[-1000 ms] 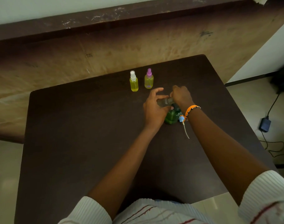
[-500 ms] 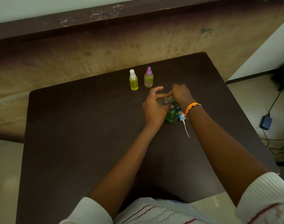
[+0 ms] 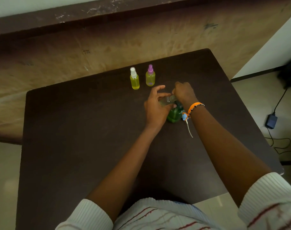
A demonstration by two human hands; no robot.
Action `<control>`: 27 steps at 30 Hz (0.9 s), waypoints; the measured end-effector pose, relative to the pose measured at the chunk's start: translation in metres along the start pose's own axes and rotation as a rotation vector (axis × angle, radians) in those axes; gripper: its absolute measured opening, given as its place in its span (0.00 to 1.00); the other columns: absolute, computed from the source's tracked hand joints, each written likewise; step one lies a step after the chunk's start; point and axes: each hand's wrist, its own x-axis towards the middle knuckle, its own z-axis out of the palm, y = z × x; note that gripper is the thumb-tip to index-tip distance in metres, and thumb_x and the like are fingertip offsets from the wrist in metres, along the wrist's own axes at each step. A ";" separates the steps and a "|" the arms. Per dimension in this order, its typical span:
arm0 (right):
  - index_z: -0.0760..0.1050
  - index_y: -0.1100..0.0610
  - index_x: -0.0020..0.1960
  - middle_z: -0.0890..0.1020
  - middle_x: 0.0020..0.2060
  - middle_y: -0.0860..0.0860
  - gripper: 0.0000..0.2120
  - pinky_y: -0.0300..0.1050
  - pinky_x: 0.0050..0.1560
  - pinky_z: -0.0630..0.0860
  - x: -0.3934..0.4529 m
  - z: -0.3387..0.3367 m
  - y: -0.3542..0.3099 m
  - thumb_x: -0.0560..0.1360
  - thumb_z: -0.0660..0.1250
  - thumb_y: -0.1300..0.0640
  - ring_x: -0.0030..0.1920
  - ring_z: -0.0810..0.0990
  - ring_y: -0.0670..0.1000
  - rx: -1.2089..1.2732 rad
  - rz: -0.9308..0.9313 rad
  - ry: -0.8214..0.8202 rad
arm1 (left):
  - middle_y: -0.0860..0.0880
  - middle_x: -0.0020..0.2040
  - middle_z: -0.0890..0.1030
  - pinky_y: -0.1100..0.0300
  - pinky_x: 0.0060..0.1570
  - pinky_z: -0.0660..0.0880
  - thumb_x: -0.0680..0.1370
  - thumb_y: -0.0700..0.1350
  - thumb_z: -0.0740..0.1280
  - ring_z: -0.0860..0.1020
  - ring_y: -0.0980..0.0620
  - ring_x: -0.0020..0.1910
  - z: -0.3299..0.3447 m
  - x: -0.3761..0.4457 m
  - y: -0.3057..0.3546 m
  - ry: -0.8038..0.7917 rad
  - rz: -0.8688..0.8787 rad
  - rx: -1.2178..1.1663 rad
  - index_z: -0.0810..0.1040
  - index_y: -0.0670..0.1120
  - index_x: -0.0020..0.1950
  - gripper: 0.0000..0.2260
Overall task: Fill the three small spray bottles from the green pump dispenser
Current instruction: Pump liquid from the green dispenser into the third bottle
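No writing or label can be read on any bottle. The left hand (image 3: 155,107) grips a clear small bottle (image 3: 166,100), tilted, at the spout of the green pump dispenser (image 3: 174,114); the right hand (image 3: 183,92) sits clenched over the pump head, hiding it. At 11 o'clock from the hands stand two yellow-filled spray bottles, the white-capped bottle (image 3: 134,78) just beside the purple-capped bottle (image 3: 150,75). The tabletop (image 3: 78,130) is dark brown. At 3 o'clock a power adapter (image 3: 271,121) and cable lie on the pale floor.
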 end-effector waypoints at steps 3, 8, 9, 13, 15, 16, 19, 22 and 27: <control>0.72 0.62 0.62 0.76 0.62 0.60 0.22 0.53 0.61 0.69 -0.008 0.001 -0.001 0.77 0.53 0.49 0.62 0.74 0.62 -0.036 0.007 0.068 | 0.54 0.45 0.80 0.68 0.48 0.75 0.62 0.33 0.77 0.79 0.60 0.45 -0.001 -0.001 -0.001 -0.010 -0.006 0.002 0.72 0.44 0.61 0.30; 0.72 0.62 0.64 0.75 0.64 0.60 0.21 0.51 0.60 0.68 -0.007 0.000 -0.001 0.79 0.53 0.50 0.63 0.73 0.62 -0.083 -0.011 0.098 | 0.54 0.44 0.80 0.66 0.48 0.76 0.62 0.33 0.77 0.79 0.59 0.45 -0.002 -0.001 -0.001 -0.013 -0.004 -0.008 0.72 0.44 0.62 0.31; 0.73 0.62 0.63 0.76 0.63 0.60 0.22 0.52 0.60 0.68 -0.007 -0.001 -0.003 0.78 0.53 0.49 0.62 0.74 0.62 -0.070 -0.015 0.071 | 0.54 0.44 0.80 0.67 0.48 0.76 0.62 0.33 0.77 0.79 0.59 0.46 -0.002 0.000 0.000 -0.017 -0.001 -0.006 0.72 0.44 0.62 0.31; 0.76 0.62 0.58 0.79 0.59 0.60 0.26 0.51 0.58 0.71 -0.003 -0.001 -0.003 0.72 0.53 0.47 0.58 0.77 0.61 -0.018 -0.002 0.002 | 0.54 0.43 0.80 0.59 0.50 0.78 0.61 0.32 0.77 0.80 0.56 0.47 -0.002 0.002 -0.001 -0.006 0.011 -0.021 0.72 0.44 0.61 0.31; 0.74 0.62 0.61 0.77 0.61 0.60 0.23 0.52 0.60 0.70 -0.005 0.000 -0.002 0.76 0.53 0.49 0.60 0.75 0.62 -0.015 0.014 0.042 | 0.53 0.44 0.81 0.60 0.50 0.77 0.61 0.32 0.77 0.80 0.56 0.47 -0.001 0.001 -0.002 -0.005 0.008 -0.015 0.72 0.44 0.61 0.31; 0.72 0.62 0.62 0.76 0.63 0.60 0.21 0.52 0.61 0.69 -0.005 0.001 0.000 0.78 0.53 0.50 0.62 0.74 0.62 -0.027 0.017 0.072 | 0.52 0.44 0.81 0.61 0.50 0.77 0.61 0.33 0.77 0.80 0.56 0.47 0.000 0.000 -0.002 -0.004 0.004 -0.011 0.72 0.44 0.61 0.31; 0.70 0.62 0.65 0.74 0.66 0.60 0.21 0.51 0.62 0.67 -0.003 0.002 0.003 0.80 0.52 0.50 0.65 0.72 0.62 -0.069 0.009 0.133 | 0.53 0.45 0.81 0.60 0.51 0.77 0.61 0.34 0.77 0.80 0.55 0.48 0.000 -0.001 -0.004 0.008 -0.003 -0.011 0.73 0.45 0.61 0.30; 0.71 0.62 0.64 0.75 0.64 0.60 0.21 0.52 0.61 0.68 -0.003 0.002 0.002 0.79 0.53 0.50 0.64 0.73 0.62 -0.068 -0.008 0.113 | 0.52 0.46 0.81 0.59 0.52 0.77 0.61 0.34 0.77 0.80 0.56 0.48 -0.001 -0.001 -0.003 0.005 -0.009 -0.019 0.72 0.45 0.61 0.30; 0.76 0.61 0.60 0.78 0.60 0.59 0.23 0.52 0.61 0.71 -0.003 -0.001 0.000 0.74 0.55 0.48 0.59 0.76 0.61 -0.035 -0.008 0.026 | 0.55 0.44 0.80 0.62 0.51 0.77 0.61 0.33 0.77 0.80 0.58 0.47 -0.002 -0.002 -0.002 -0.003 0.005 -0.022 0.72 0.45 0.61 0.30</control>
